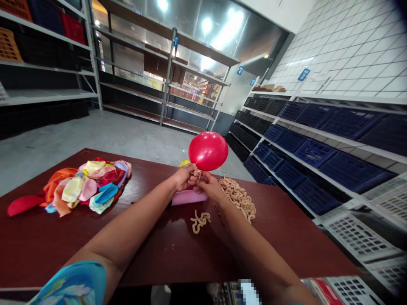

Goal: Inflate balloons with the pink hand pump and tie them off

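Note:
A blown-up red balloon (208, 150) stands above the far edge of the table, its neck down between my fingers. My left hand (185, 177) is closed in a pinch at the balloon's neck. Pressed against it, my right hand (207, 184) is also closed there; whether a cord lies between the fingertips is too small to tell. Under both hands is a pink object (187, 197), partly hidden. A pile of beige cords (237, 197) lies beside my right wrist. A few loose cords (200, 221) lie between my forearms.
Limp, colourful balloons (87, 186) are heaped on the left of the dark red table (152, 250). Something yellow (184, 162) shows behind my left hand. Shelves with blue crates (314, 152) line the right wall, and a metal rack (165, 84) stands at the back.

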### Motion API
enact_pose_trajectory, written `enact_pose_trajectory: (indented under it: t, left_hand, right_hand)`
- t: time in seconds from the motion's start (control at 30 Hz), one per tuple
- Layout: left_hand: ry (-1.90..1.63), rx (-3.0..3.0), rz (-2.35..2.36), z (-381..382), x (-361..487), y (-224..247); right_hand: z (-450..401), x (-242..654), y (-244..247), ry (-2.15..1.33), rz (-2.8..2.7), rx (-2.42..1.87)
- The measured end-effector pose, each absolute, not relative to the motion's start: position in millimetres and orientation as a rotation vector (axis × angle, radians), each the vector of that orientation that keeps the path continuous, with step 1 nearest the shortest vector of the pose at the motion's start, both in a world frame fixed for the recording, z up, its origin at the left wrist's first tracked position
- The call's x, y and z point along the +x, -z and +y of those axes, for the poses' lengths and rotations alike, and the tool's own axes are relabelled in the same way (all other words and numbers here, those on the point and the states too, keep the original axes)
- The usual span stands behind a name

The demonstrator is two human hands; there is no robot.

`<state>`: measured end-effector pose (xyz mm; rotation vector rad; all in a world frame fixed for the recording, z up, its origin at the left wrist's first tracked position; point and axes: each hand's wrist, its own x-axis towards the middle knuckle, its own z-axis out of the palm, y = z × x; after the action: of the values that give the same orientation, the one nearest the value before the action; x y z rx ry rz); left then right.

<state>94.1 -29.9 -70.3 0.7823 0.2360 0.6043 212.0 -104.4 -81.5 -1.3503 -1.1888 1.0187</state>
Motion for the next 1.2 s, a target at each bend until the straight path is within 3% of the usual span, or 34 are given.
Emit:
enact_pose_trajectory:
  t: [0.37, 0.6, 0.83, 1.0, 1.07, 1.2]
  left_hand:
    - [-0.968, 1.297, 0.617, -15, 96, 91]
    - [-1.087, 1.626, 0.722, -16, 93, 91]
    - [-1.002, 1.446, 0.682, -22, 97, 90]
    - [-0.852, 1.027, 0.543, -23, 104, 90]
    - [-0.835, 0.889, 0.496, -22, 103, 86]
    - [-0.871, 0.735, 0.491, -18, 98, 76]
  right_hand:
    - [-112, 234, 32, -1.182, -1.030, -1.385]
    - [-96, 217, 7, -1.029, -1.109, -1.242]
    - [-36, 173, -24, -0.956, -1.548, -1.229]
    - [-25, 149, -41, -0.476, -1.796, -1.318]
    - [-42, 147, -37, -0.343, -1.826, -1.280]
    - [-82, 161, -2, -0.456, -1.758, -1.337]
